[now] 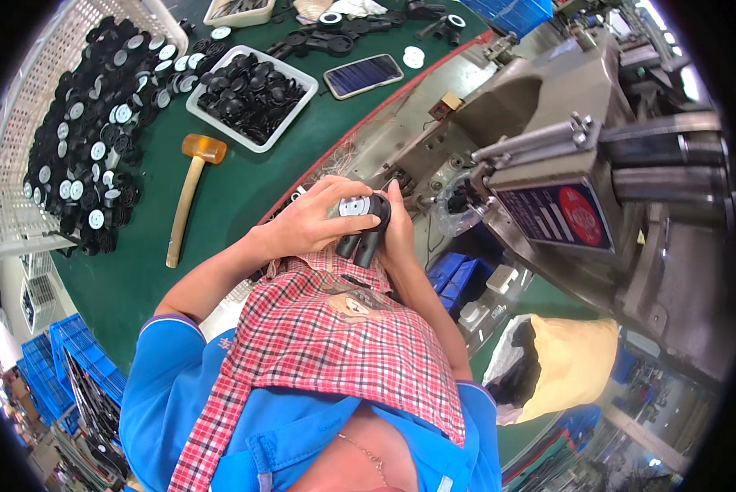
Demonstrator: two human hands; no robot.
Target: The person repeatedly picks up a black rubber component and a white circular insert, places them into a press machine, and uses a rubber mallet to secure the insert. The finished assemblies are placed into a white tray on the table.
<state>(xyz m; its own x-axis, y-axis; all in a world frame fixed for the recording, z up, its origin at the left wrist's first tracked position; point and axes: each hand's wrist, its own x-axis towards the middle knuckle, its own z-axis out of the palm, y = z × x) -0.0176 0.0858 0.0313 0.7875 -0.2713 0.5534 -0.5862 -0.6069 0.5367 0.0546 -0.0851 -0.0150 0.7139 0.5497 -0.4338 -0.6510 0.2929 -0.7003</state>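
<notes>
My left hand and my right hand meet in front of my chest, both closed around one black plastic part. The part has a round head with a white disc in its middle and two dark prongs pointing down toward my red checked apron. My left thumb and fingers press on the round head from the left. My right fingers cup it from the right. The hands are just in front of the grey metal press machine.
A green table holds a mallet with an amber head, a white tray of black parts, a phone and a white basket full of black and white discs. A yellow bag sits at lower right.
</notes>
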